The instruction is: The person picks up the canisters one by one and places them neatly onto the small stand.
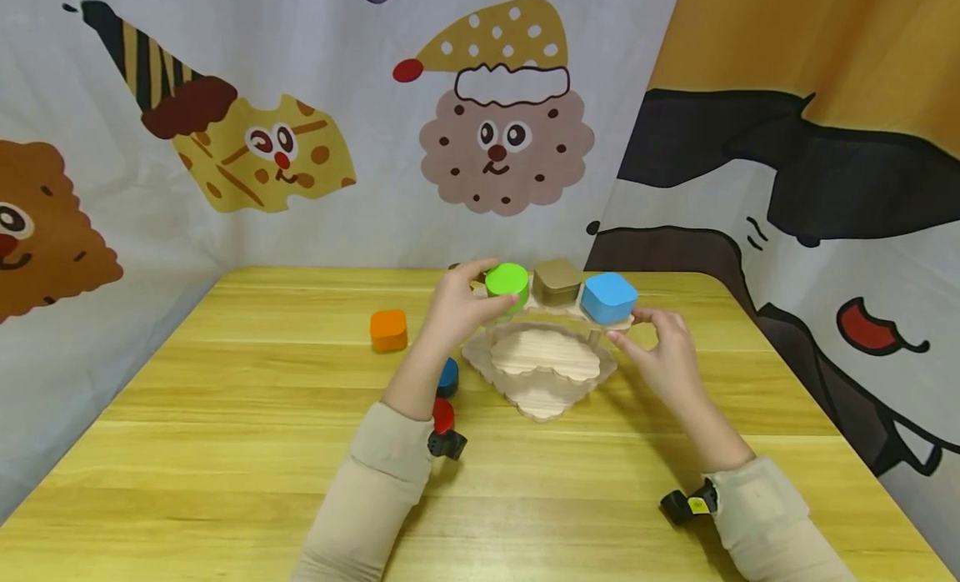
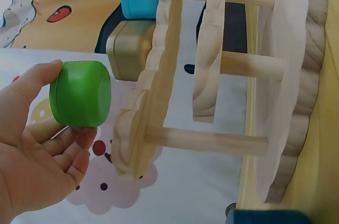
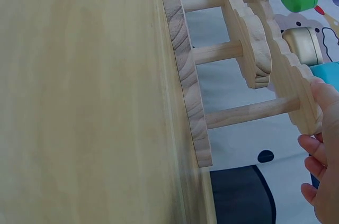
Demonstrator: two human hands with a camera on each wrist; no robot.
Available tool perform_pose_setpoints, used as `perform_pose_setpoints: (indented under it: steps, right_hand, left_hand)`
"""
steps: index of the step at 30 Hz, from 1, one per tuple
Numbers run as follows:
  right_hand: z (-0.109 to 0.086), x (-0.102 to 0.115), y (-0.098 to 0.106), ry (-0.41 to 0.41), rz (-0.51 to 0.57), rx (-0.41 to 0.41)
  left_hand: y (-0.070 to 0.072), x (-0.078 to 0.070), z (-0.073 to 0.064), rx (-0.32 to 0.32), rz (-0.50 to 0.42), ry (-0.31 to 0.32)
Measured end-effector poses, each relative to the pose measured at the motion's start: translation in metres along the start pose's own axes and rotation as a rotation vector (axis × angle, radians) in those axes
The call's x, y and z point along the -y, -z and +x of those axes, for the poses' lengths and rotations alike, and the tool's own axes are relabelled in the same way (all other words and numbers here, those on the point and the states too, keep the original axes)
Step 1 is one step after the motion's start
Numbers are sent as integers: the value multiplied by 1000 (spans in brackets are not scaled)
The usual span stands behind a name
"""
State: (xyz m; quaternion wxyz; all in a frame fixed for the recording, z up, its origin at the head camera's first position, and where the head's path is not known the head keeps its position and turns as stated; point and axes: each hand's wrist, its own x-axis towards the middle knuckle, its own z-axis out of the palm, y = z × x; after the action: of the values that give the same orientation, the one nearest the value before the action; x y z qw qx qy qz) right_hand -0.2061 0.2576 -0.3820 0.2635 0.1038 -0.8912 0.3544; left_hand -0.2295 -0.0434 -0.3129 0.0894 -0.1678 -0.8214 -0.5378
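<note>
Holds the green block (image 2: pixel 81 93) in the left hand (image 1: pixel 453 311), fingers closed about it with thumb opposed; appears secure. Presents it above the bare left end of the top tier (image 2: pixel 165 65), near the brown block (image 1: pixel 557 283) but apart from it and, per both wrist views, clear of the wood. Judged not yet seated.

Grips the right end of the same tier with the fingers of the right hand (image 1: pixel 663 348), just beside the light blue block (image 1: pixel 609 298); probably serves to steady the wooden stand (image 3: pixel 254 112). Stands upright on the bench (image 1: pixel 262 482), with middle tier (image 1: pixel 543 354) and base (image 1: pixel 542 403) joined by round dowels (image 2: pixel 212 142).

Assessed as loading the top tier, with two blocks placed and a third in hand. Calls next for lowering the green block flat onto the left end, in line with brown and light blue, then opening the left fingers without dragging. Requires a right-hand hold until release. Risks tilting the stand or nudging the brown block if set down hard or off-line.

Leaves for later, presumably, the orange block (image 1: pixel 388 330), dark blue block (image 1: pixel 447 378) and red block (image 1: pixel 443 415), all on the bench left of the stand; cannot tell the full shape of the last, partly hidden by the left wrist
</note>
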Motion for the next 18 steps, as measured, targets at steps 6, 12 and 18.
perform_pose_setpoints:
  steps: [6,12,18]
  right_hand:
    - [0,1,0,-12,-5,16]
    - [0,1,1,-15,-2,18]
    - [1,0,1,-30,-8,29]
  left_hand:
    - [-9,5,8,10,-7,15]
    - [-16,11,14,27,-58,40]
    - [-21,13,19,14,-25,27]
